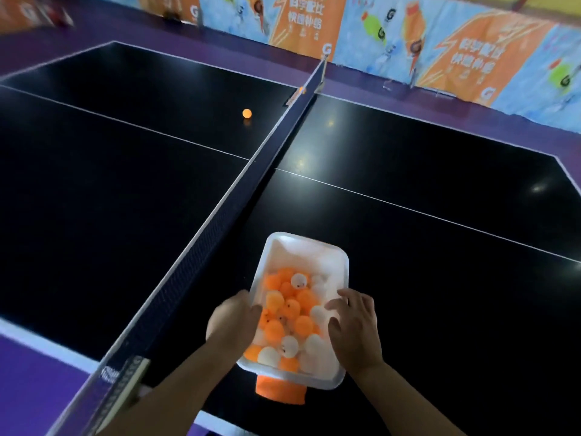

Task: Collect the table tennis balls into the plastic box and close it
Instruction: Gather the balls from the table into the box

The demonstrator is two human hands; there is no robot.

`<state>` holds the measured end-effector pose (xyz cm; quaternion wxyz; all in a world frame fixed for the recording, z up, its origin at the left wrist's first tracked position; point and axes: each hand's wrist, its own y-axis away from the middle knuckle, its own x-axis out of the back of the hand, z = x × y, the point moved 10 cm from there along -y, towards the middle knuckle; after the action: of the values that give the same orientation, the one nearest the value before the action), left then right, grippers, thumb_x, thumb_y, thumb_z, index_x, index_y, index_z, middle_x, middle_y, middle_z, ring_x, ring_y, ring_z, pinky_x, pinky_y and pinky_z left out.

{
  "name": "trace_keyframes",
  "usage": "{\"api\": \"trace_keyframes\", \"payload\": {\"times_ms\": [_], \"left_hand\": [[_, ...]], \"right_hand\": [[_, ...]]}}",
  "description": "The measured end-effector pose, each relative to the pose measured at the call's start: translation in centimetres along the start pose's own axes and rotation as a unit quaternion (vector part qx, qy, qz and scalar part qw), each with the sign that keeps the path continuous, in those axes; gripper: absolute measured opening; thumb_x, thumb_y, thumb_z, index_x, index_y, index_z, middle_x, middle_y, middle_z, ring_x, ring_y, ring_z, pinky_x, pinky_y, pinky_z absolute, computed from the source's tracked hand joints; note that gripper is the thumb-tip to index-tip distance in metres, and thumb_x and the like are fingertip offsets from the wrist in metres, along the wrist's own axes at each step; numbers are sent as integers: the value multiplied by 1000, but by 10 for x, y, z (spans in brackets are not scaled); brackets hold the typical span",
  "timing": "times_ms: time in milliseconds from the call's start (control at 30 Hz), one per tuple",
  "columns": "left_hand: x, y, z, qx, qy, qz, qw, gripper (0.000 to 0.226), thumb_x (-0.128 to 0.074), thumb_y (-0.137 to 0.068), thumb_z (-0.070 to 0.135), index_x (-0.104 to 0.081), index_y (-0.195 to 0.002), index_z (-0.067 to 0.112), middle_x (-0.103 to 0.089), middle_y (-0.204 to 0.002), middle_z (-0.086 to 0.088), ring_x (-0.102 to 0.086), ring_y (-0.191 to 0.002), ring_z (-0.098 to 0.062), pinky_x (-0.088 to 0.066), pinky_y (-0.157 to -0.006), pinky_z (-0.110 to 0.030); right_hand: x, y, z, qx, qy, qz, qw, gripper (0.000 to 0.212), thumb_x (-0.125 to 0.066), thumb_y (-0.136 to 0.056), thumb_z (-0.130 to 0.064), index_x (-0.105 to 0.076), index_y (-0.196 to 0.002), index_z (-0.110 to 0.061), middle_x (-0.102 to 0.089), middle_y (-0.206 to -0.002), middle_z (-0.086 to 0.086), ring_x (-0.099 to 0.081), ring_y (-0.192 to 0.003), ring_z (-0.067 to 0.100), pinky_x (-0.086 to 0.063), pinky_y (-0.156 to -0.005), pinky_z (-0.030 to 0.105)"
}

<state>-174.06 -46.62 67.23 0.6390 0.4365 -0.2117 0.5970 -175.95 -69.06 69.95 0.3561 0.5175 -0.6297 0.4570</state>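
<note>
A clear plastic box [276,247] stands open on the black table, just right of the net, holding several orange and white table tennis balls [290,313]. My left hand [231,322] grips the box's left wall. Over the right rim, my right hand [355,325] rests with fingers spread and touching the balls. An orange piece [276,390] pokes out under the box's near end; whether it is the lid I cannot tell. One orange ball [247,113] lies on the far left half of the table. Another orange ball [302,90] sits by the far net post.
The net [220,215] runs diagonally from the near clamp [122,372] to the far post. The black table [424,247] has white lines. Purple floor surrounds it, with orange and blue barrier boards [440,48] along the far side.
</note>
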Motion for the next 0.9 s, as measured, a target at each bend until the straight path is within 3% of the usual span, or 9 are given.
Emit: {"api": "trace_keyframes", "payload": {"times_ms": [200, 333, 433, 533, 733, 900], "left_hand": [[57, 49, -27, 61, 32, 97, 993, 20, -48, -92, 34, -49, -88, 14, -57, -82, -1, -55, -74, -23, -39, -63, -29], [116, 86, -55, 87, 54, 181, 978, 24, -52, -90, 34, -56, -95, 11, -60, -83, -3, -57, -76, -26, -37, -63, -29], [160, 116, -84, 110, 76, 237, 962, 22, -53, -88, 32, -57, -90, 11, -59, -81, -2, -58, -81, -29, -37, -63, -30], [203, 148, -120, 126, 95, 292, 943, 21, -54, -88, 31, -56, -85, 11, -56, -73, -1, -54, -72, -28, -35, -58, -31], [275, 227, -220, 173, 126, 357, 909, 24, -57, -85, 29, -56, -78, 6, -53, -63, -3, -53, -66, -30, -31, -51, -33], [327, 317, -341, 222, 137, 395, 881, 25, -57, -83, 29, -49, -67, 12, -50, -60, 1, -44, -55, -19, -28, -46, -30]], "right_hand": [[18, -6, -52, 78, -78, -4, 994, 23, -55, -71, -7, -68, -89, -13, -60, -115, 4, -35, -108, 17, -41, -93, 33], [46, -9, -118, 144, -152, 35, 977, 34, -36, -70, -18, -68, -82, -16, -61, -111, 3, -39, -100, 18, -35, -86, 22], [63, -5, -172, 191, -197, 61, 960, 31, -40, -70, -10, -68, -80, -19, -61, -108, 0, -40, -96, 16, -28, -84, 5], [70, 4, -230, 226, -226, 62, 946, 26, -50, -69, -2, -69, -81, -16, -59, -110, 0, -40, -99, 16, -26, -84, -4], [64, 54, -362, 289, -272, 41, 917, 27, -47, -71, -6, -70, -81, -16, -56, -110, -4, -38, -101, 12, -30, -79, -3], [34, 134, -495, 337, -296, -10, 894, 23, -54, -77, 0, -69, -84, -16, -46, -110, -16, -30, -103, -1, -36, -73, 1]]}}
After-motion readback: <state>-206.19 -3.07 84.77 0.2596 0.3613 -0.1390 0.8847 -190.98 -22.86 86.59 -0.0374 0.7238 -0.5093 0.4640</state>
